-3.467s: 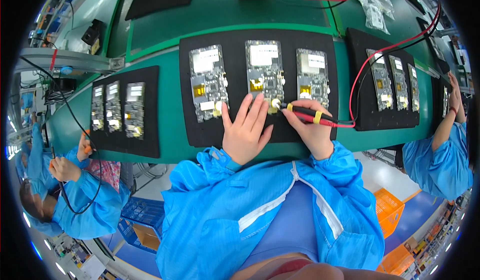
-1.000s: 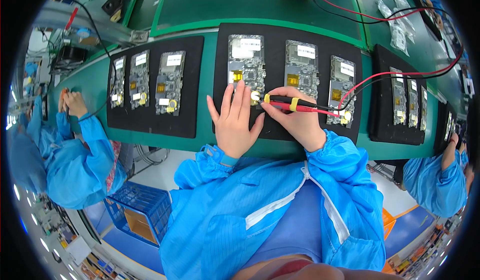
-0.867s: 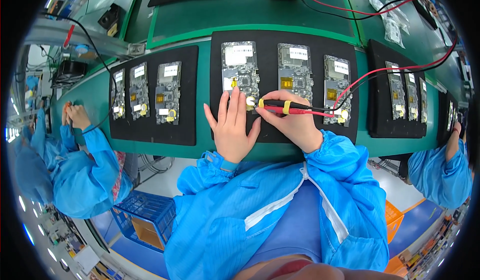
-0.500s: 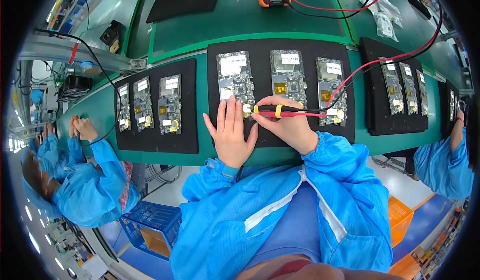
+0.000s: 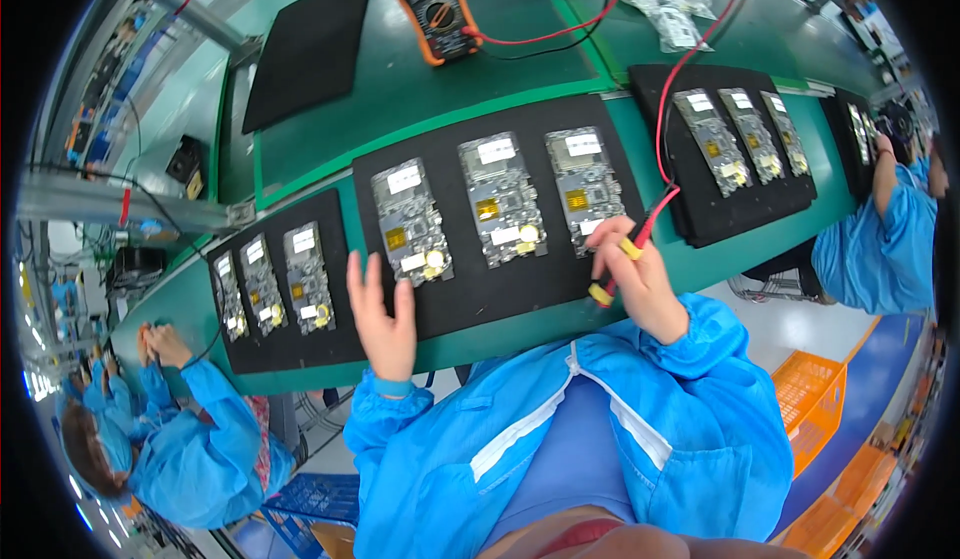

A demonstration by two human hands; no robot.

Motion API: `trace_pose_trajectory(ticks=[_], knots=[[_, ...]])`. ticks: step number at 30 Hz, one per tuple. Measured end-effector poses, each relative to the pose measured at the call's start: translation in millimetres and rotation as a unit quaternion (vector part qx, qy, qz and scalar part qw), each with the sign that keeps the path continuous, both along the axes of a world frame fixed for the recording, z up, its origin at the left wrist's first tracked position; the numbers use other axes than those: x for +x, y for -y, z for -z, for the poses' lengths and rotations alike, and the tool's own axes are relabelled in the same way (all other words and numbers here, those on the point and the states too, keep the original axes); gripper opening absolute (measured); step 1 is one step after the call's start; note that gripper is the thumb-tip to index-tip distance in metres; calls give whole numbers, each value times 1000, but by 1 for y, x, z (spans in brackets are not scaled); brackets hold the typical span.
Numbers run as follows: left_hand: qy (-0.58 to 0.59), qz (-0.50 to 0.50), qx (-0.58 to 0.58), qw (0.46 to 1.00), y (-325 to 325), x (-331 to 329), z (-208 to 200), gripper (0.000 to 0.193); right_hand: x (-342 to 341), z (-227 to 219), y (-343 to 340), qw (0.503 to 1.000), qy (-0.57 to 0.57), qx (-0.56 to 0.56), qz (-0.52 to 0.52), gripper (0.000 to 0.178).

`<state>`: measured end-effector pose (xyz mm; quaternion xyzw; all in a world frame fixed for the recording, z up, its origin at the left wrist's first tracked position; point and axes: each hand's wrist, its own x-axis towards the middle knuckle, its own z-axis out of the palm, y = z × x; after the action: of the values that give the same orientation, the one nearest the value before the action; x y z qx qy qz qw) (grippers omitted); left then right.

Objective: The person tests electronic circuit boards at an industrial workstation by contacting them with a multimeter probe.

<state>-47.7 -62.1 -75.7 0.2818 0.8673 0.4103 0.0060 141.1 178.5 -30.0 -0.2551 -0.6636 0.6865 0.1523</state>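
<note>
L board (image 5: 410, 221) lies on black pad (image 5: 480, 304), just R of L hand's (image 5: 386, 331) fingers, now mostly off it, wide, w/ nothing held. Probes (image 5: 630, 248) are off too, held in R hand's (image 5: 648, 289) fingers; work there prob. paused.

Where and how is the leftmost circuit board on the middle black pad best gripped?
Probably by both long edges of the circuit board, from above on the near side, where the left hand is: it lies flat and narrow, components facing up.

L hand (image 5: 386, 334) empty, thumb apart, fingers fwd; R hand (image 5: 650, 289) gripping, fingers curled.
</note>
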Motion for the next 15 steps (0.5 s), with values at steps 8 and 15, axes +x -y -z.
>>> trace_pose_trajectory(ticks=[8,15], knots=[[100,-11,39,994,5,-4,21,53,47,-3,-22,952,303,46,1,20],[279,-34,322,904,8,3,-15,59,62,7,-17,970,106,190,106,26]])
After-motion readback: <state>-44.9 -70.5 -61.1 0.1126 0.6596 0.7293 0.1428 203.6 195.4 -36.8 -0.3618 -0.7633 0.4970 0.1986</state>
